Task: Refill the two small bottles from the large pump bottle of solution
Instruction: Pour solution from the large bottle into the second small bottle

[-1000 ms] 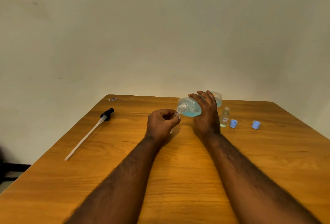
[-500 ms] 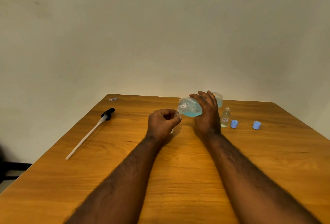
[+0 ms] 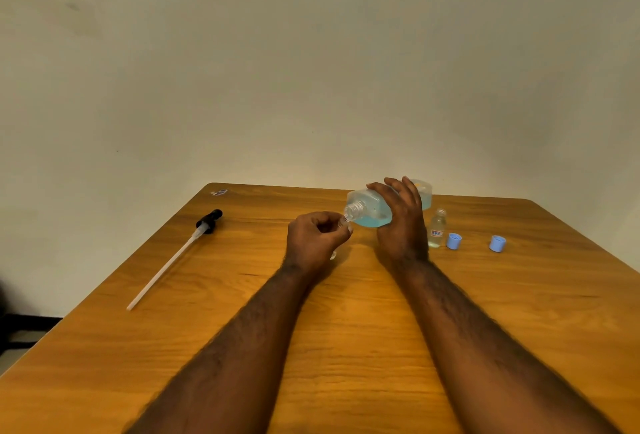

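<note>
1. Head view: the right hand [image 3: 401, 226] is clamped over the large pump bottle [image 3: 367, 208]. The bottle is lifted off the desk [image 3: 346, 329] and tipped almost onto its side, with its open threaded neck pointing left and slightly down. The blue solution pools along the lower side, so the tilt seems meant to bring it to the mouth.
2. The left hand [image 3: 315, 236] curls round the first small bottle [image 3: 343, 222]. Its mouth shows just above the thumb and directly under the big neck; whether the two touch I cannot tell. Holding it instead of standing it probably lets the person bring the narrow mouth to the stream and keep it steady.
3. The second small bottle [image 3: 437, 228] stands upright and uncapped just right of the right hand, likely kept close for a quick swap. How full it is I cannot tell.
4. Two blue caps lie on the desk to its right: the near cap [image 3: 453, 241] just beside it and the far cap [image 3: 497, 244] further right. Both are clear of the pouring path.
5. The pump [image 3: 207, 222], a black head on a long white tube, lies well apart on the left. With it out, the solution can be poured straight from the neck.
6. The first fill looks to be in hand, though no flow is visible. The wide neck over so narrow a mouth risks a spill, so a slow tilt seems wise.
</note>
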